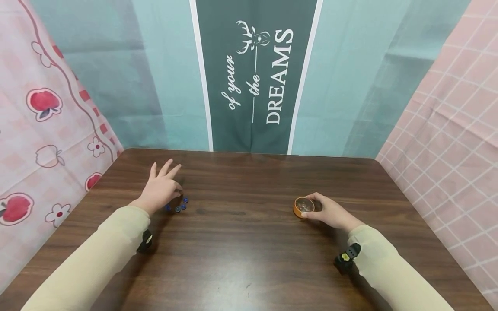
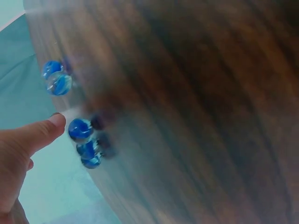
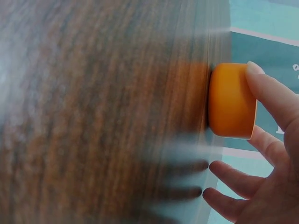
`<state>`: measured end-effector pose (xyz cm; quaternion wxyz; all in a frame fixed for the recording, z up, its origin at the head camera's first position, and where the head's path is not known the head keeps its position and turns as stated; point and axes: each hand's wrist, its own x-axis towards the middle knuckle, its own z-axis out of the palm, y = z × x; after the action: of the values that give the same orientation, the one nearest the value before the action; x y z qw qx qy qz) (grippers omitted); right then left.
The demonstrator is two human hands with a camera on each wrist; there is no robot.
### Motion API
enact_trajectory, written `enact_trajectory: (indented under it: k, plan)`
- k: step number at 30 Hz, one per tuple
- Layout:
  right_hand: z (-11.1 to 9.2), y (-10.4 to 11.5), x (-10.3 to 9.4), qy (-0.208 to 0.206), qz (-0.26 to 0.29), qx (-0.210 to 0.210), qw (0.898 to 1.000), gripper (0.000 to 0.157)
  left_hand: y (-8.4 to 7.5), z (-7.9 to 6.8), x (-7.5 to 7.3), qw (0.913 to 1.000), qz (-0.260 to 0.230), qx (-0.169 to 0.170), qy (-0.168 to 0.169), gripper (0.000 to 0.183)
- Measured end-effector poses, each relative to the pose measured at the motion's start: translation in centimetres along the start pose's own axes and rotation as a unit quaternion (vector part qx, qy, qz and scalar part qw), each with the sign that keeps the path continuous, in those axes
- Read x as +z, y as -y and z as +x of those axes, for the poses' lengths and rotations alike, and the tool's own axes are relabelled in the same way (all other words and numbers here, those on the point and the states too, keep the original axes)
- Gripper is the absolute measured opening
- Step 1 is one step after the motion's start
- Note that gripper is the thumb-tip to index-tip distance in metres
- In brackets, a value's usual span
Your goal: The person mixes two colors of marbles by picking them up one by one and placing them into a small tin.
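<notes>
My left hand hovers over several blue glass marbles at the table's left, its three outer fingers spread upward. In the left wrist view, a straight digit's fingertip comes close beside one blue marble; I cannot tell whether they touch. Another pair of marbles lies apart from that group. On the right, my right hand holds a small round orange cup between thumb and forefinger. The cup stands upright on the table, and its inside looks shiny in the head view.
Both hands work over a dark brown wooden table. A teal curtain with a dark printed panel hangs behind its far edge. Pink patterned cloths flank it, with apples on the left cloth and a grid on the right cloth.
</notes>
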<state>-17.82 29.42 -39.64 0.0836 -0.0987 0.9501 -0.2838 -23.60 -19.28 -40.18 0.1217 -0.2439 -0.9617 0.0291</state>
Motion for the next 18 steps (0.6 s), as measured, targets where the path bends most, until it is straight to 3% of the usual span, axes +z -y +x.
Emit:
enact_trajectory:
  k: [7,13,18]
  plan:
    - [0.1,-0.1,0.1,0.000,-0.001,-0.001,1.000,0.063,-0.7,0.1,-0.9,0.9982,-0.035,-0.013,-0.046,0.013]
    - [0.0,-0.2,0.1,-0.003,-0.002,-0.004,1.000,0.062,-2.6,0.5,-1.9,0.9950,-0.047,0.007,-0.087,0.014]
    - [0.1,-0.2,0.1,-0.004,-0.001,-0.012,1.000,0.063,-4.0,0.9,-2.4,0.9933,-0.052,0.015,-0.102,0.014]
